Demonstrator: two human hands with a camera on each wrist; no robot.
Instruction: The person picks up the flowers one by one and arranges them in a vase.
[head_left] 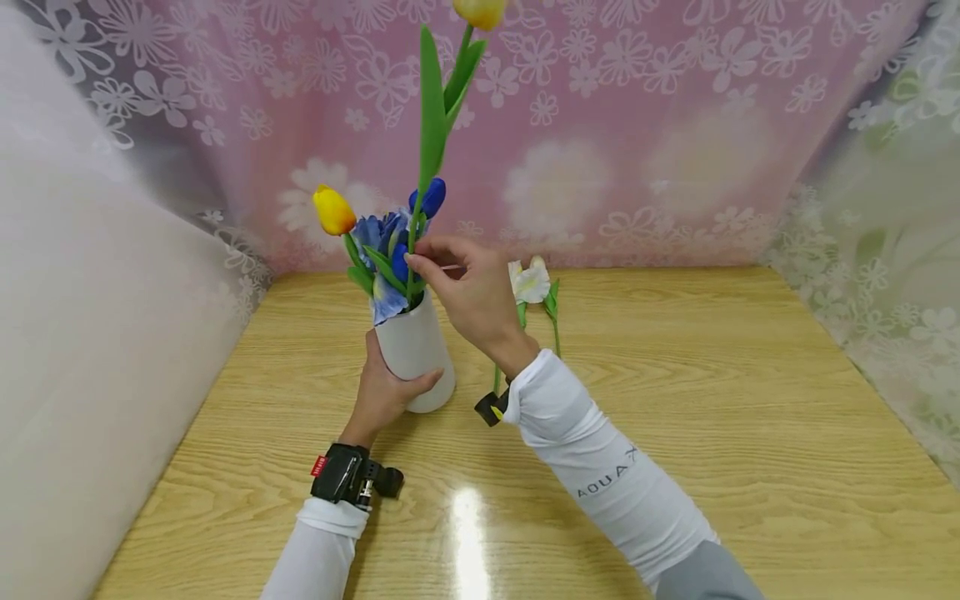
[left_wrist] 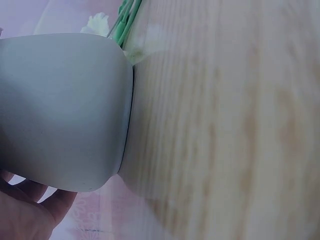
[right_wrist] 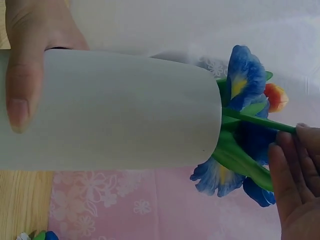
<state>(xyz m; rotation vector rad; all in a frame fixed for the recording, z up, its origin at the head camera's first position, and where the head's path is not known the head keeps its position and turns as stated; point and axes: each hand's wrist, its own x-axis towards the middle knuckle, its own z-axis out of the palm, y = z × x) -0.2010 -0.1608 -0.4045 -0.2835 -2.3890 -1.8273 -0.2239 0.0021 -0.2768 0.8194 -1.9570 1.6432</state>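
A white vase (head_left: 416, 354) stands on the wooden table, and my left hand (head_left: 382, 396) grips its lower part, thumb across the near side. The right hand (head_left: 480, 292) pinches the green stem (right_wrist: 265, 121) of a tall yellow tulip (head_left: 480, 12) just above the rim. In the right wrist view, that stem runs into the vase mouth; its lower end is hidden inside. Around it the vase holds a yellow-orange tulip (head_left: 333, 210), blue irises (right_wrist: 245, 75) and blue tulips (head_left: 429, 198).
On the table (head_left: 675, 400), right of the vase and partly behind my right arm, lie white flowers (head_left: 531, 282) with green stems. A pink flower-patterned curtain (head_left: 600, 150) hangs at the back. Pale fabric stands along the left and right sides.
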